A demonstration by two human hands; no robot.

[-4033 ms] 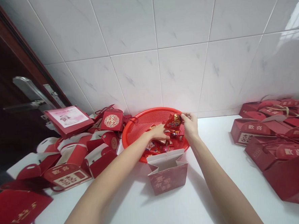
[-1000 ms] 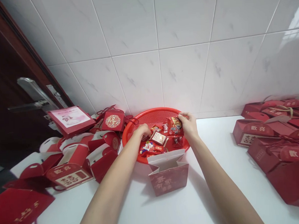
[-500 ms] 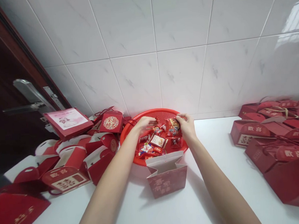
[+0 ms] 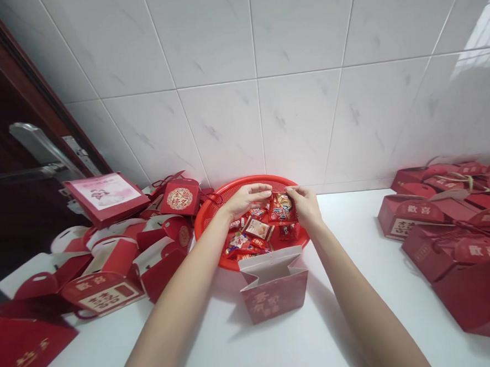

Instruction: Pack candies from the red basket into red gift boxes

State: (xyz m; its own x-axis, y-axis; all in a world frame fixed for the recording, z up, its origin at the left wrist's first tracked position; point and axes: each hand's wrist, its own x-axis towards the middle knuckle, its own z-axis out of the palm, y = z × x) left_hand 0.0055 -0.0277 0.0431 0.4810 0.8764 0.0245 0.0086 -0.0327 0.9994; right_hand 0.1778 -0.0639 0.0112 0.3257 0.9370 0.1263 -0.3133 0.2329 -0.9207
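A red plastic basket against the wall holds several wrapped sweets and snacks. My right hand pinches the edge of a red snack packet above the right side of the basket. Close beside the packet's left edge is my left hand, its fingers bent together; what they hold, if anything, is hidden. Beneath the hands lie a cream-labelled packet and a blue-and-red wrapped sweet. In front of the basket, an open-topped red gift box stands upright on the white table.
Several red gift boxes crowd the left side, one with a pink picture lid. More red boxes stand at the right. Behind is a tiled wall, and at the far left a dark door with a metal handle.
My left hand has moved right, closer to the snack packet. My right hand keeps its hold on the packet, which has barely shifted. The view has turned slightly.
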